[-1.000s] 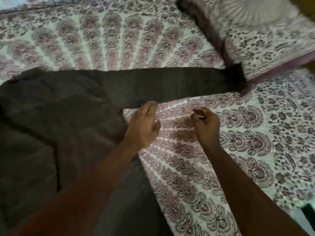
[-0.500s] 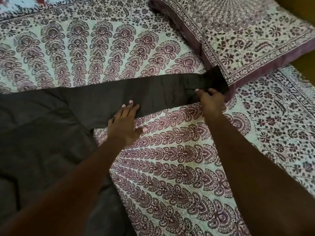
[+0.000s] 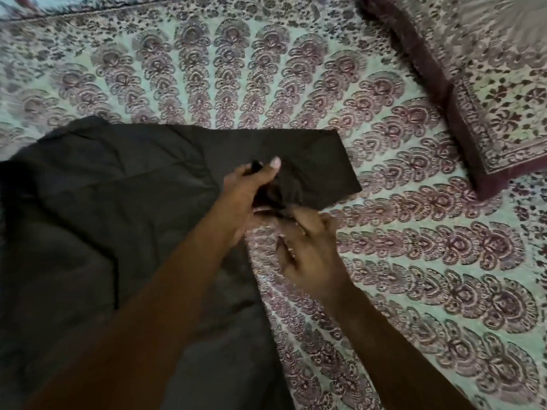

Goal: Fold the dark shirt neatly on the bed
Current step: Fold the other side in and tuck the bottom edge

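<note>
The dark shirt (image 3: 97, 232) lies spread over the left half of the bed. Its sleeve (image 3: 310, 161) reaches right and is doubled back on itself, ending in a straight folded edge. My left hand (image 3: 247, 190) grips bunched sleeve cloth near the armpit, thumb raised. Just below and to the right, my right hand (image 3: 307, 241) has curled fingers and pinches the sleeve's lower edge where it meets the left hand. Motion blur hides the exact finger contact.
The patterned bedspread (image 3: 429, 261) covers the bed to the right of and behind the shirt. A matching pillow (image 3: 488, 99) with a maroon border lies at the upper right, apart from the sleeve.
My right hand has carried the cuff from beside the pillow back toward the left hand, doubling the sleeve over. My left hand went from flat on the sleeve to gripping it.
</note>
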`<state>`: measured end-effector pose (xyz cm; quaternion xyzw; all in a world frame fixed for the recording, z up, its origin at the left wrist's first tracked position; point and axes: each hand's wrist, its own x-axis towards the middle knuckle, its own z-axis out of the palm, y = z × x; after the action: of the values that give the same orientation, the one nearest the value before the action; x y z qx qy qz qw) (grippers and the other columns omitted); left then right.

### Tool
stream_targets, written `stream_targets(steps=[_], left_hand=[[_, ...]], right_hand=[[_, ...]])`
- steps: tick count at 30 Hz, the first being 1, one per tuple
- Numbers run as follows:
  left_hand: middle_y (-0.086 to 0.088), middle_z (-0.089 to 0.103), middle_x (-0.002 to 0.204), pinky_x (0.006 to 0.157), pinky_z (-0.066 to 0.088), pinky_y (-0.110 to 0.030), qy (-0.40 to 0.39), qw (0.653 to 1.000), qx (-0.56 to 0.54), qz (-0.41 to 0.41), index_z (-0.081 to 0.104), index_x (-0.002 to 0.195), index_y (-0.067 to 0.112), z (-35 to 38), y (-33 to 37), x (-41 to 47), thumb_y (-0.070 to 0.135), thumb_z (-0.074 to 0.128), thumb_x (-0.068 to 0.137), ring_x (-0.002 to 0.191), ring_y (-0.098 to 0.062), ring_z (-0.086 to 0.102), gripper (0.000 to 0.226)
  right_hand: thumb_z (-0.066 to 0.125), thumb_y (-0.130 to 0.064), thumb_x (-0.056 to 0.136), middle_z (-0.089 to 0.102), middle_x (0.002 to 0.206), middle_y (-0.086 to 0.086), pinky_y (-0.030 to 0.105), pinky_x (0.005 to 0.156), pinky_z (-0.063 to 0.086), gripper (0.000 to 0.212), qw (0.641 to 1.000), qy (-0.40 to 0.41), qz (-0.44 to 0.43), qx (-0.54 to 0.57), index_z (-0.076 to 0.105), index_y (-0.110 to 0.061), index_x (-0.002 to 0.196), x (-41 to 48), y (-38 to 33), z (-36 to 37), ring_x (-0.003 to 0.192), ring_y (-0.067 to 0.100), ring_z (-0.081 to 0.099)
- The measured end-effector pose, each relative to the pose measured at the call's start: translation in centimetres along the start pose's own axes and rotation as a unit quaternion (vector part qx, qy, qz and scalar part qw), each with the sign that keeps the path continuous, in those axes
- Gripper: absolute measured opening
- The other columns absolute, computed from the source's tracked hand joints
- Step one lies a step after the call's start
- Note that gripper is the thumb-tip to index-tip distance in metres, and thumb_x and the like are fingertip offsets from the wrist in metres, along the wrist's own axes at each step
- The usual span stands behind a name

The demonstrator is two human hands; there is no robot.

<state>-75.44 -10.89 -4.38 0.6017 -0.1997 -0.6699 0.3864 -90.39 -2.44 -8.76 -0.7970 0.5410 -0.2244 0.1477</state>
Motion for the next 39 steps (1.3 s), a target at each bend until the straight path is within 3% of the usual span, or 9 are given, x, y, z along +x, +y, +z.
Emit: stream_targets(steps=[3,6,11,15,20,25,28,34,39], left_hand=[[-0.011,0.076,0.097,0.077,0.064,-0.05,0.067,0.997,-0.033,0.0,0.071,0.118,0.009,-6.9,0.4,-0.6,-0.005,0.062,0.091,0.093,-0.027,0.073,0.032],[-0.014,0.076,0.115,0.068,0.064,-0.04,0.053,0.994,-0.091,-0.003,0.074,0.117,0.011,-14.7,1.5,-2.3,-0.004,0.053,0.09,0.103,-0.029,0.073,0.037],[-0.01,0.073,0.127,0.083,0.063,-0.037,0.076,0.985,-0.157,-0.002,0.068,0.129,0.006,-26.9,3.7,-7.0,0.007,0.052,0.081,0.119,-0.029,0.068,0.051],[-0.004,0.076,0.081,0.062,0.063,-0.029,0.129,0.978,-0.166,0.004,0.078,0.067,0.011,-35.3,5.6,-10.1,-0.003,0.042,0.083,0.078,-0.019,0.077,0.042],[-0.014,0.073,0.097,0.072,0.064,-0.037,0.236,0.963,-0.129,-0.002,0.07,0.107,0.01,-45.9,7.2,-10.9,-0.003,0.043,0.078,0.086,-0.032,0.072,0.042],[-0.017,0.075,0.095,0.058,0.063,-0.036,0.383,0.923,0.028,0.013,0.067,0.109,0.007,-54.2,6.9,-8.1,0.007,0.064,0.084,0.084,-0.041,0.066,0.025],[-0.03,0.067,0.123,0.098,0.056,-0.052,0.463,0.856,0.227,0.036,0.065,0.125,0.0,-58.2,6.2,-7.1,0.024,0.062,0.072,0.115,-0.046,0.065,0.059],[-0.029,0.048,0.143,0.109,0.044,-0.058,0.417,0.806,0.42,0.009,0.041,0.145,-0.002,-57.9,5.3,-7.7,0.002,0.067,0.083,0.134,-0.048,0.046,0.067],[-0.021,0.018,0.17,0.125,0.017,-0.056,0.382,0.731,0.554,0.115,0.013,0.162,0.002,-51.6,2.4,-8.1,0.01,0.061,0.084,0.157,-0.039,0.017,0.091]], right_hand=[[0.066,-0.022,0.079,0.05,0.148,0.012,0.055,0.093,0.044,0.049,0.999,-0.04,-0.024,-0.009,0.068,-0.025,0.128,0.5,-4.2,2.2,0.131,0.035,0.051],[0.069,-0.03,0.079,0.028,0.165,0.011,0.059,0.102,0.039,0.044,0.996,-0.08,0.009,-0.039,0.068,-0.04,0.122,2.3,-7.0,3.2,0.14,0.042,0.032],[0.063,-0.042,0.087,0.01,0.173,0.009,0.069,0.105,0.036,0.024,0.991,-0.12,-0.015,-0.064,0.078,-0.036,0.105,5.7,-9.6,5.1,0.146,0.048,0.02],[0.068,-0.031,0.088,-0.001,0.174,0.006,0.076,0.107,0.026,0.018,0.969,-0.174,0.061,-0.166,0.074,-0.02,0.101,8.0,-12.4,7.8,0.154,0.041,0.006],[0.061,-0.031,0.092,0.02,0.169,0.004,0.064,0.113,0.025,0.037,0.959,-0.195,0.083,-0.185,0.065,-0.014,0.125,10.6,-17.6,10.9,0.152,0.029,0.015],[0.057,-0.03,0.082,0.042,0.159,0.013,0.062,0.102,0.034,0.053,0.966,-0.191,0.01,-0.172,0.063,-0.007,0.13,11.3,-24.6,14.6,0.144,0.033,0.04],[0.063,-0.029,0.089,0.03,0.166,0.011,0.06,0.109,0.033,0.049,0.956,-0.237,0.017,-0.174,0.06,-0.008,0.134,11.6,-27.3,17.0,0.152,0.032,0.029],[0.056,-0.024,0.097,0.008,0.173,0.005,0.058,0.117,0.024,0.043,0.947,-0.276,0.047,-0.156,0.056,-0.013,0.139,12.0,-29.4,20.1,0.158,0.028,0.008],[0.068,-0.018,0.085,0.023,0.17,0.006,0.061,0.106,0.032,0.037,0.972,-0.191,0.049,-0.131,0.069,-0.016,0.122,9.5,-27.8,19.1,0.156,0.03,0.02]])
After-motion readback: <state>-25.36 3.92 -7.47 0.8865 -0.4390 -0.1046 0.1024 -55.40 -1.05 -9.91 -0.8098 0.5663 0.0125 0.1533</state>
